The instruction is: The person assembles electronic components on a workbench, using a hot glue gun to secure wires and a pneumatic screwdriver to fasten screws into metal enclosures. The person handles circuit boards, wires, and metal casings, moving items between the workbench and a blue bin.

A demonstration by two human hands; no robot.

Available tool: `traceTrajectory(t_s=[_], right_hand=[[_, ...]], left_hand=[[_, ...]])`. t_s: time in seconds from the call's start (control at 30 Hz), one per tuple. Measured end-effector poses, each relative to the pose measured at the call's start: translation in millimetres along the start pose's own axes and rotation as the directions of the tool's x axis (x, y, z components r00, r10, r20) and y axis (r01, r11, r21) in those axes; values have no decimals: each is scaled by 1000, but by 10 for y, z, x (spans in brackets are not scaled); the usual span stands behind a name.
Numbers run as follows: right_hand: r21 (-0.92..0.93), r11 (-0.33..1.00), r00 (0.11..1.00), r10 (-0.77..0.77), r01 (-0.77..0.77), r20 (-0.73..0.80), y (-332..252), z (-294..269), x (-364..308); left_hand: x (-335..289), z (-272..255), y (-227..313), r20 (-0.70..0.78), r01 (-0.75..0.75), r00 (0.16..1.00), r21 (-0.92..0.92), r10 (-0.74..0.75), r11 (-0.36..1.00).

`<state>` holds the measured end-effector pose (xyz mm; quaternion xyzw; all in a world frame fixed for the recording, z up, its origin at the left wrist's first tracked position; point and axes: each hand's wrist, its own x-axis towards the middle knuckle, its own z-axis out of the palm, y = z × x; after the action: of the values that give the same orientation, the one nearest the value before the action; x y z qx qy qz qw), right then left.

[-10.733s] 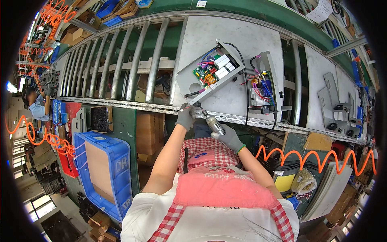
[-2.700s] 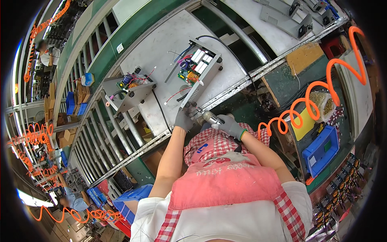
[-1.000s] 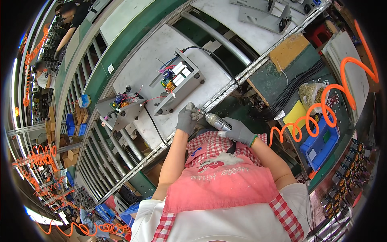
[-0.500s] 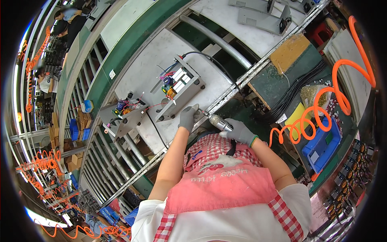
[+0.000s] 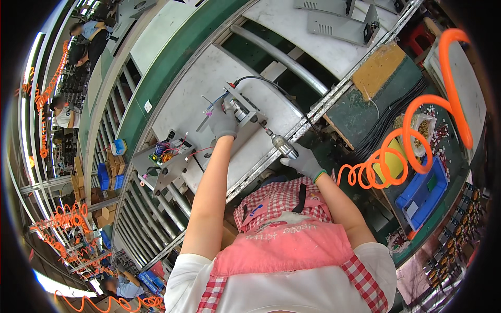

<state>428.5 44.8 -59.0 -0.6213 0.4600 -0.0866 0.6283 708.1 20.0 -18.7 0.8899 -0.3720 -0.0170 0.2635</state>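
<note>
My right hand [image 5: 308,163], in a grey glove, grips a silver air screwdriver [image 5: 284,146]. Its bit points up and left, close to the dark rubber foot at the corner of a grey metal housing [image 5: 250,110]. My left hand [image 5: 224,125], also gloved, reaches into that housing and holds it, covering much of the circuit board and wires inside. Some of its fingers are hidden among the parts. A black cable [image 5: 276,88] runs out from the housing's far end. Left of it, a second grey housing [image 5: 167,161] holds an exposed circuit board with coloured wires.
Both housings sit on a pale board [image 5: 182,99] over the roller conveyor [image 5: 156,208]. Grey metal panels [image 5: 336,26] lie at the far right. A coiled orange hose [image 5: 417,151] hangs near a blue bin [image 5: 422,193] and a bundle of black cables [image 5: 383,122]. People work at the far left.
My left hand has moved up and left from beside the screwdriver's bit onto the housing. The screwdriver has turned more upright, with its bit by the housing's corner.
</note>
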Motion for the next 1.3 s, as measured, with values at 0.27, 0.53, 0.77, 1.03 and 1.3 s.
traceTrajectory(t_s=[0.27,0.53,0.77,1.03,1.3], right_hand=[[-67,997,999,-35,34,-22,-31,-18,94],[33,977,972,-204,209,-117,293,195,265],[462,877,981,51,-135,190,243,119,303],[280,960,999,15,-23,32,226,174,250],[254,955,975,187,-152,-122,63,-559,-227]], left_hand=[[50,60,90,194,-82,980,239,36,968],[75,77,45,177,-103,983,255,58,961],[75,92,57,194,-65,981,270,12,961],[40,-28,127,95,-81,993,193,63,978],[-1606,-471,-203,-223,-83,974,-472,-29,878]])
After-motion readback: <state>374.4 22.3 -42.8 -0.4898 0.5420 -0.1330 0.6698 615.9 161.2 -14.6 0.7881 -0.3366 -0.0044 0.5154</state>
